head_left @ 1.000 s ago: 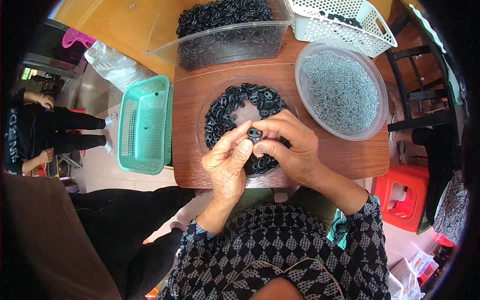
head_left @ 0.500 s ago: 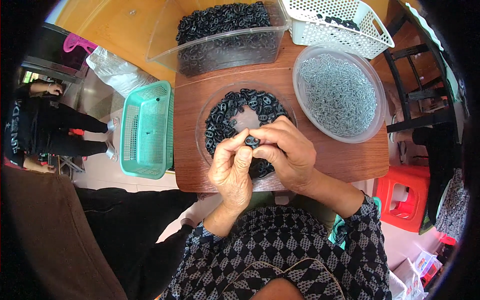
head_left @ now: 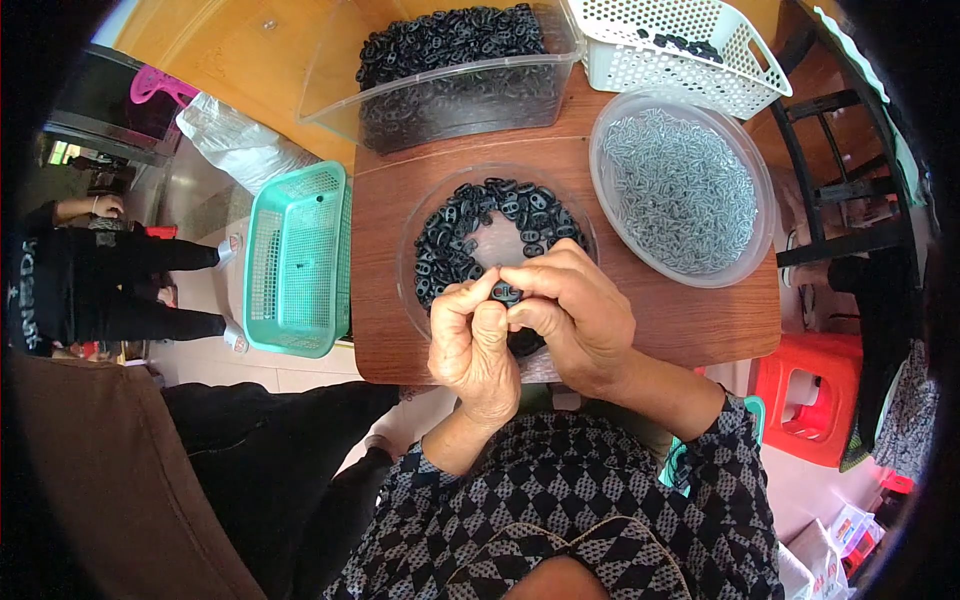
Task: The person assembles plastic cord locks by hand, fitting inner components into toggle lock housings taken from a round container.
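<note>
A small black oval plastic piece with two holes (head_left: 506,293) is pinched between the fingertips of both my hands. My left hand (head_left: 472,355) grips its left side with thumb and forefinger. From the right, my right hand (head_left: 583,315) holds it the same way, other fingers curled. Just beneath is a round clear tray (head_left: 404,270) on the table, holding a ring of similar black pieces (head_left: 450,230) around a bare middle. My hands cover its near part. To the right stands a clear round tub (head_left: 768,222) full of small silvery metal pieces (head_left: 680,190), perhaps springs.
On the brown wooden table (head_left: 385,200), a clear box (head_left: 465,75) of black pieces and a white perforated basket (head_left: 650,75) stand at the back. A green basket (head_left: 345,250) sits left of the table, a red stool (head_left: 835,385) right. Other people (head_left: 120,270) are at the left.
My hands stay pinched on the piece, which has turned slightly between the fingertips. The whole view has shifted a little to the right. At the left, the standing person's arm and body have moved.
</note>
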`<state>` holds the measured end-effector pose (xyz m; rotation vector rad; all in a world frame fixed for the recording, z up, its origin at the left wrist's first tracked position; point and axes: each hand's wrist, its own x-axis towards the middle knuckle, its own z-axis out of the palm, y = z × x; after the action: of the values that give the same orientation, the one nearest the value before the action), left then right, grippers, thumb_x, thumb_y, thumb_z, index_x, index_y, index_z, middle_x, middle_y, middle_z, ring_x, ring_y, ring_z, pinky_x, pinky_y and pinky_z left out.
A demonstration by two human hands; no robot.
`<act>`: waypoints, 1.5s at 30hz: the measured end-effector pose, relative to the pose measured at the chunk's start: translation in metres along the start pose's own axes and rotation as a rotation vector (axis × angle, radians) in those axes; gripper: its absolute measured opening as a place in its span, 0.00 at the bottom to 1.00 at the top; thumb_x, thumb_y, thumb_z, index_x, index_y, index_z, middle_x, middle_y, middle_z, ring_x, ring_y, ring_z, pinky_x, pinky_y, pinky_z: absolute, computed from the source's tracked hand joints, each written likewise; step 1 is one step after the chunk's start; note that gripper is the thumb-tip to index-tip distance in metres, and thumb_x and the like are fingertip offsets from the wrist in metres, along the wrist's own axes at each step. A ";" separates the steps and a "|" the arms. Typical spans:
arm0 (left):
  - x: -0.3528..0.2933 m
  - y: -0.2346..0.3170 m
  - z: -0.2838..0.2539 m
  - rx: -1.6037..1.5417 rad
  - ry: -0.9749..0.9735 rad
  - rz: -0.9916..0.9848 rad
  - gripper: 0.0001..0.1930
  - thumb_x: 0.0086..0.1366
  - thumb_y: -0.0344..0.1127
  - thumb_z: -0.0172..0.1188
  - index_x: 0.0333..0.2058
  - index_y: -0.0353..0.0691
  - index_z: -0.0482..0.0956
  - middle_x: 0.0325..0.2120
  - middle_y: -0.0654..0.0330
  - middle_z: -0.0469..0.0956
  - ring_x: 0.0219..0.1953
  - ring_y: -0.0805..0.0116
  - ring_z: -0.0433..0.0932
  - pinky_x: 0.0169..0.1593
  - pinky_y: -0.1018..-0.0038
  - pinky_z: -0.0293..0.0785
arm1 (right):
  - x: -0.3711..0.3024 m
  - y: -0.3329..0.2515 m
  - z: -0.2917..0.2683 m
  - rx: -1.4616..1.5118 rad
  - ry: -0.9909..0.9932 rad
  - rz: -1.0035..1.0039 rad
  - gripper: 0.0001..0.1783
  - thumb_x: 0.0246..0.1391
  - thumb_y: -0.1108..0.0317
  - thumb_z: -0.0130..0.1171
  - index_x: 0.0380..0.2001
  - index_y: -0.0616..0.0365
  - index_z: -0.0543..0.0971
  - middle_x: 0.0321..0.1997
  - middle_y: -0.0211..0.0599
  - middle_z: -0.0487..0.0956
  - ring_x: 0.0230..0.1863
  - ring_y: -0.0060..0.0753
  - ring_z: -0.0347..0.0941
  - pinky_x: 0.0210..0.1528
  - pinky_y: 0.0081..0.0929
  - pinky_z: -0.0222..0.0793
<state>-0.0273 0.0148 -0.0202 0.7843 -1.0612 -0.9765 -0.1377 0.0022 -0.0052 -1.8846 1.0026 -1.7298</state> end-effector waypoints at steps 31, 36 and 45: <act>0.104 -0.012 -0.038 0.853 -0.784 0.002 0.05 0.50 0.23 0.59 0.28 0.36 0.77 0.25 0.54 0.78 0.33 0.55 0.78 0.38 0.67 0.72 | 0.188 0.103 -0.215 -1.171 0.129 0.209 0.15 0.41 0.70 0.60 0.36 0.62 0.80 0.31 0.53 0.80 0.36 0.49 0.77 0.39 0.37 0.72; 0.115 -0.022 -0.058 0.942 -0.743 0.047 0.04 0.49 0.24 0.59 0.27 0.37 0.78 0.26 0.54 0.78 0.33 0.55 0.78 0.36 0.66 0.73 | 0.161 0.103 -0.203 -1.040 0.107 0.115 0.16 0.45 0.70 0.59 0.39 0.63 0.79 0.34 0.42 0.80 0.37 0.37 0.76 0.41 0.29 0.70; 0.096 -0.034 -0.030 1.343 -1.013 0.431 0.06 0.46 0.29 0.63 0.26 0.40 0.77 0.23 0.54 0.76 0.30 0.52 0.75 0.33 0.60 0.71 | 0.107 0.049 -0.140 -0.637 -0.038 0.144 0.09 0.52 0.72 0.58 0.37 0.61 0.81 0.34 0.39 0.81 0.37 0.30 0.77 0.40 0.27 0.72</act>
<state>0.0095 -0.0850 -0.0265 1.0163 -2.7464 -0.0843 -0.2872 -0.0826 0.0569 -2.1158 1.7817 -1.3800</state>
